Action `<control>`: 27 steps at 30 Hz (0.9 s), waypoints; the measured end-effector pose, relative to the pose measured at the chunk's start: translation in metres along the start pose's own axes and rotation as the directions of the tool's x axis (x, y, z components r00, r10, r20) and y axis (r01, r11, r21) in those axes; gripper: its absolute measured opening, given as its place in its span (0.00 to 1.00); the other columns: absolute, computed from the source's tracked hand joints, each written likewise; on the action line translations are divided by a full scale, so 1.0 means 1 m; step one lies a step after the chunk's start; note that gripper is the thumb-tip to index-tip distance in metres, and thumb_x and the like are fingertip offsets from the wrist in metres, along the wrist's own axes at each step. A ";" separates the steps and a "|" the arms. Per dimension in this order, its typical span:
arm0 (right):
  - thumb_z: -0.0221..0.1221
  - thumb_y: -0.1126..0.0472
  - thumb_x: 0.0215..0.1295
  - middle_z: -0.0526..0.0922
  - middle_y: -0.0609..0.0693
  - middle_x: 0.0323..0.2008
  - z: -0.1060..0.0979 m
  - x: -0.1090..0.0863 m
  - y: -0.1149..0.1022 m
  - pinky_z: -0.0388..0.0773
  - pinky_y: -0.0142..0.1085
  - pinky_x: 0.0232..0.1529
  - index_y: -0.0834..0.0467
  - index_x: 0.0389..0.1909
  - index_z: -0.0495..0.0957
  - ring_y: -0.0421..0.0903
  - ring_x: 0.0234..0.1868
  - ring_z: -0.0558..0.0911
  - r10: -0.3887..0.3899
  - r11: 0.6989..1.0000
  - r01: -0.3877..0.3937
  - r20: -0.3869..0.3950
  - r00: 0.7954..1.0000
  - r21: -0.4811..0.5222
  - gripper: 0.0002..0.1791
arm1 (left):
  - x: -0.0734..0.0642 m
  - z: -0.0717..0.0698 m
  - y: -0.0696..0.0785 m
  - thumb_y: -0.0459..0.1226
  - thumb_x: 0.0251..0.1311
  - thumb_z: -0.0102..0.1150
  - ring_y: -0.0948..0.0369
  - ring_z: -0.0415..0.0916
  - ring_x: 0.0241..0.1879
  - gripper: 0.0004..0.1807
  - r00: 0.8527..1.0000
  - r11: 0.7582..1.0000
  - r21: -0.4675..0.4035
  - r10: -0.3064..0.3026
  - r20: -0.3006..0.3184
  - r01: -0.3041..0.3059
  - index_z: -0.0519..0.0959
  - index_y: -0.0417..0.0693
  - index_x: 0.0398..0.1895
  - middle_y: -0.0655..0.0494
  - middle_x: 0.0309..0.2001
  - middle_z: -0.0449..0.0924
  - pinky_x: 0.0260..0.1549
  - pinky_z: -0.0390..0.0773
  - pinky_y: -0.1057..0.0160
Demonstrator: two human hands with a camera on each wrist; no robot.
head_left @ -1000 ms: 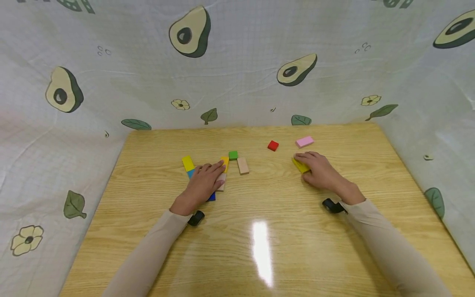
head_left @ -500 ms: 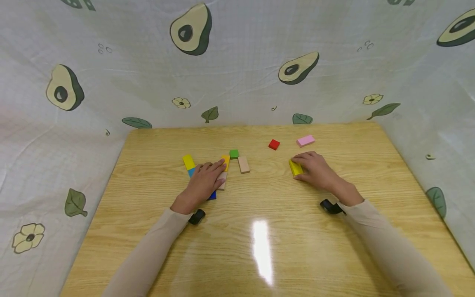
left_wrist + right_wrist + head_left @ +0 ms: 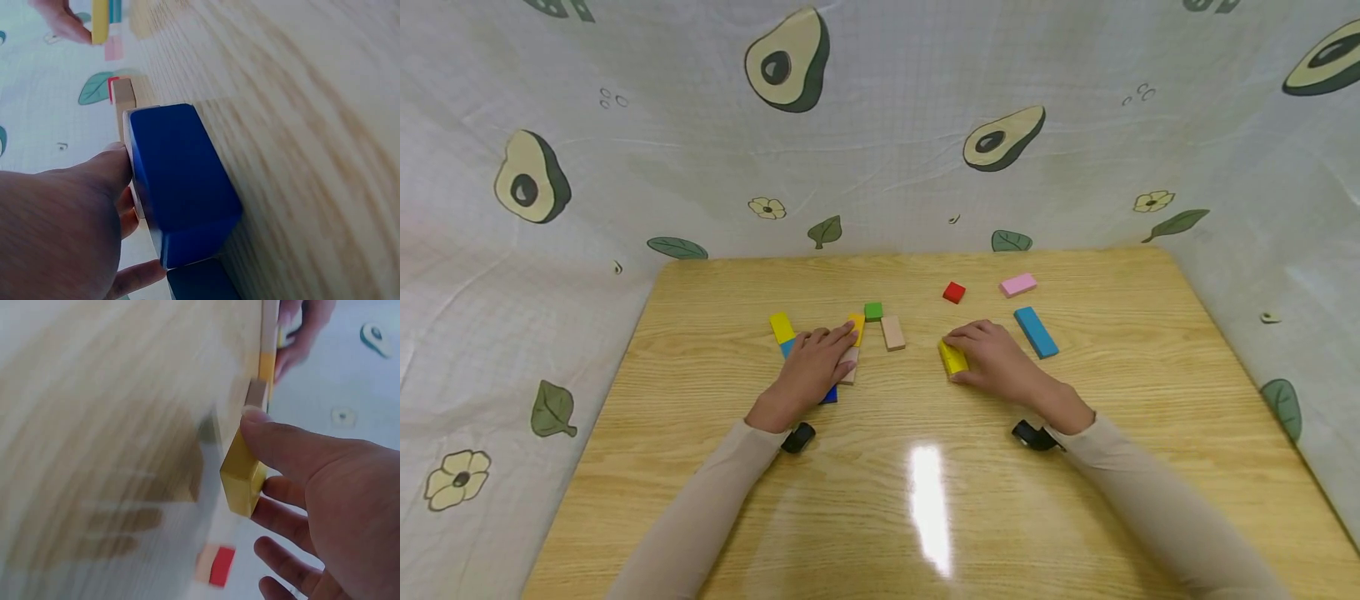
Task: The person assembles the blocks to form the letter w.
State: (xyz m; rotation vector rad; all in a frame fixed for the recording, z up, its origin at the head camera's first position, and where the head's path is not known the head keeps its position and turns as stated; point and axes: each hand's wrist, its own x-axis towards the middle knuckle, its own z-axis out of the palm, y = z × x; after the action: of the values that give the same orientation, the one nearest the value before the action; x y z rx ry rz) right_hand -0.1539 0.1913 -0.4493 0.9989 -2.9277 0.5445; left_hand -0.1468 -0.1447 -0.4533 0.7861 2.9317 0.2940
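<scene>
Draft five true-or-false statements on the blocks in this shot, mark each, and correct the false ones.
1. The right grip pinches a yellow block. True.
2. The red block touches the pink block. False: the two lie apart.
3. The left grip rests over several blocks. True.
4. The long blue block lies between the two grips. False: it lies to the right of the right grip.
5. In the head view, the green block lies left of the red block. True.

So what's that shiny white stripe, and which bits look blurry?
Head view: glare on the table, probably a light's reflection; left wrist view: the distant right hand looks hazy; right wrist view: the red block and distant left hand look soft.
</scene>
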 end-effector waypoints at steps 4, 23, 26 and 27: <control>0.78 0.55 0.61 0.84 0.58 0.61 0.006 0.007 -0.017 0.72 0.59 0.66 0.65 0.65 0.81 0.61 0.64 0.76 -0.013 1.000 0.012 0.011 1.000 0.012 0.34 | 0.000 0.000 0.000 0.45 0.82 0.53 0.44 0.66 0.72 0.29 1.000 1.000 0.004 0.000 -0.005 0.000 0.69 0.44 0.79 0.48 0.82 0.61 0.72 0.62 0.38; 0.75 0.52 0.64 0.83 0.56 0.62 0.026 0.028 -0.057 0.70 0.54 0.70 0.63 0.65 0.81 0.58 0.65 0.76 -0.038 0.999 0.039 0.049 0.998 -0.018 0.32 | -0.001 0.002 -0.001 0.45 0.82 0.52 0.44 0.66 0.72 0.29 1.000 1.000 0.013 0.002 -0.012 -0.002 0.68 0.44 0.80 0.49 0.82 0.61 0.71 0.62 0.39; 0.75 0.51 0.65 0.83 0.55 0.63 0.028 0.030 -0.058 0.70 0.53 0.70 0.63 0.66 0.81 0.57 0.66 0.76 -0.043 0.998 0.046 0.060 0.997 -0.036 0.32 | 0.000 0.002 -0.001 0.46 0.82 0.51 0.44 0.66 0.73 0.29 1.000 1.000 0.025 -0.003 -0.005 0.003 0.67 0.45 0.80 0.49 0.82 0.60 0.72 0.62 0.39; 0.75 0.51 0.65 0.83 0.55 0.63 0.028 0.031 -0.059 0.70 0.53 0.70 0.63 0.66 0.81 0.56 0.66 0.76 -0.048 0.998 0.051 0.060 0.997 -0.038 0.32 | 0.000 0.002 -0.001 0.46 0.82 0.51 0.45 0.66 0.73 0.29 1.000 1.000 0.030 -0.004 -0.004 0.004 0.67 0.45 0.80 0.49 0.82 0.60 0.72 0.62 0.39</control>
State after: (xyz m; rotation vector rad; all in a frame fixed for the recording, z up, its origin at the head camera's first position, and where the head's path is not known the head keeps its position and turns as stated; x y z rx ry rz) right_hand -0.1406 0.1205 -0.4536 1.0985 -2.9430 0.4617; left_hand -0.1473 -0.1457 -0.4554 0.7842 2.9474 0.2523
